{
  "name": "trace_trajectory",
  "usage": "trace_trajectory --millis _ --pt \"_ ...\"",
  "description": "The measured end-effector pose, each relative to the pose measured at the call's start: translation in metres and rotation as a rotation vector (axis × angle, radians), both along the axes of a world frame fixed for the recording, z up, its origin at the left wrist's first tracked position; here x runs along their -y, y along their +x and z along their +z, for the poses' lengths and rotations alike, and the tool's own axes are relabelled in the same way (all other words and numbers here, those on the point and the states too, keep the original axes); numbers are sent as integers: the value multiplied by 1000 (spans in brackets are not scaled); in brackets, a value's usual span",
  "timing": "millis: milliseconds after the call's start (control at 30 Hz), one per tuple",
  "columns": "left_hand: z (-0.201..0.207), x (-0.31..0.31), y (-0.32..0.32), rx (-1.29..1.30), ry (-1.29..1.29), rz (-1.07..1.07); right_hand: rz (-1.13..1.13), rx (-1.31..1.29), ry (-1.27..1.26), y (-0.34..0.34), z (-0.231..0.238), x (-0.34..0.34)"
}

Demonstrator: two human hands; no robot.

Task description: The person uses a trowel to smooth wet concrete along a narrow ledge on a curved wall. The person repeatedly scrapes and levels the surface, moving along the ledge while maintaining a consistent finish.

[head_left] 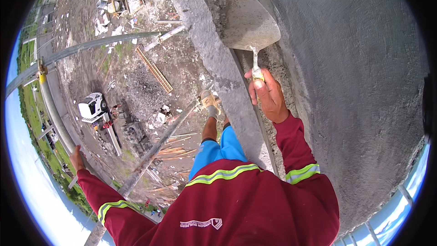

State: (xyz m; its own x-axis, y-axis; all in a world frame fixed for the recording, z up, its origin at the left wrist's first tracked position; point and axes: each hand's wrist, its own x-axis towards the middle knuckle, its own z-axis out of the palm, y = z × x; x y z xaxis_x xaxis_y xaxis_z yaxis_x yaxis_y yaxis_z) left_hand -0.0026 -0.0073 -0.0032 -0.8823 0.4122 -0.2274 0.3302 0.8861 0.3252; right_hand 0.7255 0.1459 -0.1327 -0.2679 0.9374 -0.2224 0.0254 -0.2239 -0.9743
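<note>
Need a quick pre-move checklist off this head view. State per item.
1. Right hand closed on trowel handle: ok.
2. Left hand on pipe: ok; how fully its fingers wrap cannot be told.
3. Trowel clear of wall: cannot tell; blade edge and wall face look very close in this view.
4. Footwear: probably not ok for height; a sandal shows, with ground far below.
5. Footing: cannot tell; what bears the feet is unclear.
</note>
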Motion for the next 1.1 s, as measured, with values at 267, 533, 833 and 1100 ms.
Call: trace_trajectory --millis 267,533,833,1100 --pt "-3 4 -4 -62 50 -35 450 942 443 -71 -11 -22" --pt "0 1 -1 -33 47 -39 498 896 510 -42 -20 -33" --pt "-5 6 -5 -84 127 -86 -325 564 255 -54 -65 -59" --pt "2 2 5 -131 152 -173 -556 762 -68 -94 -105 -81"
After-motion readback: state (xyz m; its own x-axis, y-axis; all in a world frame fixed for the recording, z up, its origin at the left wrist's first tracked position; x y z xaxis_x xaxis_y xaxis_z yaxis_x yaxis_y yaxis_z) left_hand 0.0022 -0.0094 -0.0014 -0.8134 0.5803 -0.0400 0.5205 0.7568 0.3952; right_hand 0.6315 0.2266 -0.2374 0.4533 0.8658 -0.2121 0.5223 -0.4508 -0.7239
